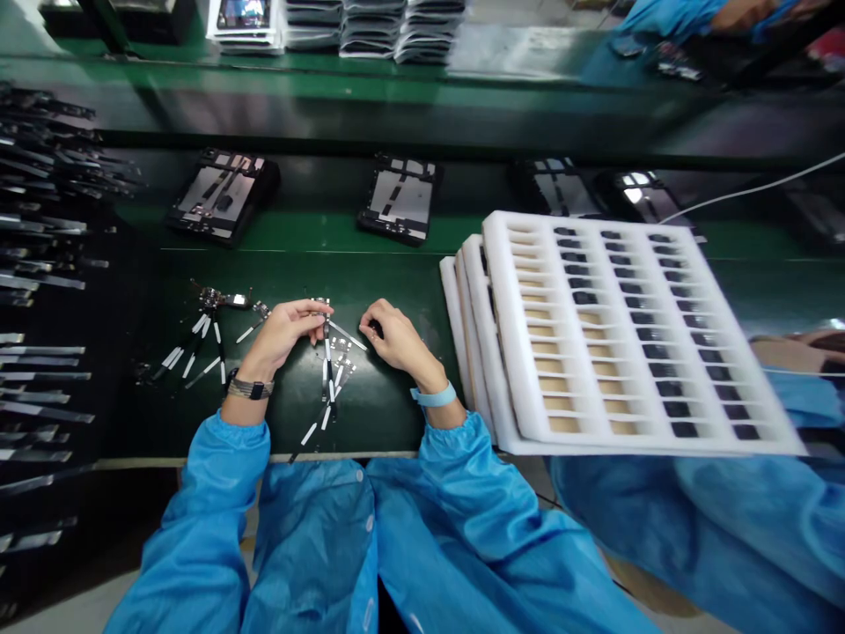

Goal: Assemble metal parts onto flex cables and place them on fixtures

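Pinching 1 cable [326, 331] over the tabletop [396, 418] in the closed fingertips of the left hand [282, 333], with the right hand [400, 340] curled nearly closed just beside it, perhaps around a small dark part [376, 328], too hidden to tell. Could snag the cable on loose cables [339, 377] nearby by lifting across crossed tails, or crease it by pinching too hard. Counted: 2 hands, 4 devices [400, 201] clearly showing, at least 3 stacked trays [505, 291]; uncountable in their overlaps, loose cables.
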Demonstrator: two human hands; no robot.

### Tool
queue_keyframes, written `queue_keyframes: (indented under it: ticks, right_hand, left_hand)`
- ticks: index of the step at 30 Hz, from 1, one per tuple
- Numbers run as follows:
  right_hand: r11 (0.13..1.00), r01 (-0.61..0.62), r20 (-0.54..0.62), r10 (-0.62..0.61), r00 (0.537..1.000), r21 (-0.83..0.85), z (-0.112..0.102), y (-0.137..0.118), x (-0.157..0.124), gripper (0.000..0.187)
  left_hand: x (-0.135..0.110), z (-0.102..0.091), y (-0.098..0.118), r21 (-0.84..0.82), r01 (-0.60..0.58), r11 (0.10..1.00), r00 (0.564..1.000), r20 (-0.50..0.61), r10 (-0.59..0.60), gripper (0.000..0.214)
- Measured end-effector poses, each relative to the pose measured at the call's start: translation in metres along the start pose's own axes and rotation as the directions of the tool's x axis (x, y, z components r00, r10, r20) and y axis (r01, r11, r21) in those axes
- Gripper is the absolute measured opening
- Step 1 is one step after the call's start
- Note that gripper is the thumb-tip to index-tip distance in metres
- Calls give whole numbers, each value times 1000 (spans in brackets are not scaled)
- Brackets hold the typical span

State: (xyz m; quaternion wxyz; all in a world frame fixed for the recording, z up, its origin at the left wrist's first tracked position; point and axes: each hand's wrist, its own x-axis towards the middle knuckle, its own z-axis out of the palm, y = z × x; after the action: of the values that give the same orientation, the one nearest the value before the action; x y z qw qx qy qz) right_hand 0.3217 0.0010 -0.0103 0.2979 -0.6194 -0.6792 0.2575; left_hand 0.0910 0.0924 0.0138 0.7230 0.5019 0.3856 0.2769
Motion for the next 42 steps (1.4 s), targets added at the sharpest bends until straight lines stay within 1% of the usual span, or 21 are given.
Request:
queue_keyframes:
  ticks: [3,5,7,9,10,13,16,18,21,24,28,33,35,38,40,42]
  right_hand:
    - [978,-34,-26,40,999,207,-5,-1,-2,9]
    - [924,-66,-8,74,997,378,-6,-3,-2,12]
    - [849,-95,20,99,995,519,-7,-5,-2,16]
    - [792,-122,41,122,992,598,-7,-6,-2,20]
    - [779,-130,46,129,991,613,-7,-7,-2,21]
    - [794,-125,38,128,991,595,-6,-10,-2,21]
    - [851,-79,-9,98,995,519,-5,-13,-3,16]
    - [886,-52,-38,79,996,460,-5,-15,-3,13]
    - [919,-37,-60,65,996,392,-6,-17,-4,8]
    - [939,-33,-72,61,996,343,-6,-19,-5,3]
    - [952,-40,-53,59,997,303,-5,-20,-6,16]
    - [971,-3,-43,14,999,240,-3,-20,-7,15]
    - [969,-2,-36,11,999,246,-4,-19,-7,15]
    - [965,-31,-18,37,999,259,-5,-18,-7,6]
    - [963,-51,-7,55,998,266,-6,-18,-6,11]
    - [956,-62,-5,66,998,287,-5,-18,-6,15]
  left_hand:
    - [-1,5,-1,57,-32,998,999,16,31,28]
    - [-2,11,-2,137,-53,989,998,36,49,21]
    - [-3,18,-2,233,-72,970,997,55,61,13]
    - [-6,25,-1,308,-106,946,994,60,92,12]
    - [-6,28,-1,333,-128,934,992,53,117,12]
    - [-7,34,-5,395,-177,901,984,45,174,14]
    - [-5,37,-13,450,-199,870,978,36,205,18]
    - [-4,39,-19,475,-202,857,974,11,224,20]
    - [-3,43,-25,473,-197,858,972,-23,236,21]
    - [-3,48,-27,451,-188,872,971,-46,233,20]
    - [-4,51,-26,468,-194,862,965,-69,254,18]
    - [-3,48,-23,532,-204,822,958,-65,280,14]
    - [-3,45,-21,520,-200,831,962,-55,266,13]
    - [-2,41,-17,435,-154,887,981,-41,191,15]
    - [-3,41,-16,401,-125,907,987,-47,157,15]
    - [-3,41,-14,407,-123,905,985,-59,161,13]
